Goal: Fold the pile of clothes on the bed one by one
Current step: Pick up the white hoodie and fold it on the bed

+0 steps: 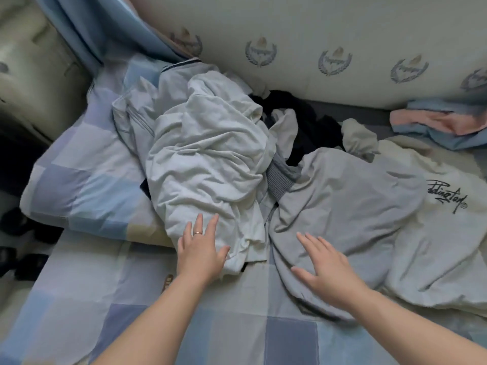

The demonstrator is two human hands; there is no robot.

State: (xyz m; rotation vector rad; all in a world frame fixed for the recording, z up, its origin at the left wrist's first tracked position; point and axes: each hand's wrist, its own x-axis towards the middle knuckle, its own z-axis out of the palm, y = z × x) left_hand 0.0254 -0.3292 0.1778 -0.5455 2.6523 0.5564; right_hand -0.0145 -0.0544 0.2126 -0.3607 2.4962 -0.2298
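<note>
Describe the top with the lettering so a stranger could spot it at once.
On the checked bed, look at the right end of the clothes pile, past the right hand. The cream top lies spread there beside a grey top. It alone bears black script lettering.

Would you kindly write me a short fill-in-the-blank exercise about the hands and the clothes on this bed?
1. The left hand wears a ____ on one finger.
2. The right hand is spread, fingers straight, over a sweatshirt whose colour is ____.
3. The pink and blue cloth lies on the person's far ____.

Missing words: ring; grey; right.
</note>
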